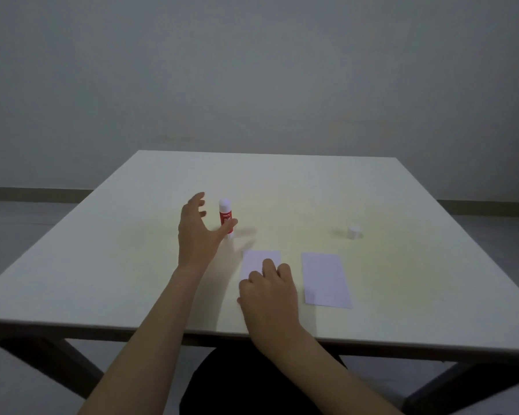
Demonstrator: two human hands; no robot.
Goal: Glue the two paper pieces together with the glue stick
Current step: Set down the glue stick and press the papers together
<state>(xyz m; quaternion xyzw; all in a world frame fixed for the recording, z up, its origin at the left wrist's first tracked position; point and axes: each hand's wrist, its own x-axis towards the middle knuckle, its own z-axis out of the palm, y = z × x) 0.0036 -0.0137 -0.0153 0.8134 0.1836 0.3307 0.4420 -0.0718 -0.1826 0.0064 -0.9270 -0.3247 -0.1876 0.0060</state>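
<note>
A red and white glue stick (226, 217) stands upright on the white table (132, 265), uncapped with its white glue tip showing. My left hand (197, 235) hovers just left of it with fingers spread, the thumb crossing in front of the stick's lower part. Two white paper pieces lie near the front edge. The left paper (259, 260) is partly covered by my right hand (268, 292), which rests on it with fingers curled. The right paper (325, 280) lies flat and apart from both hands.
The glue stick's white cap (354, 232) stands alone on the right side of the table. A grey wall rises behind the table, and the table's dark legs show below the front edge.
</note>
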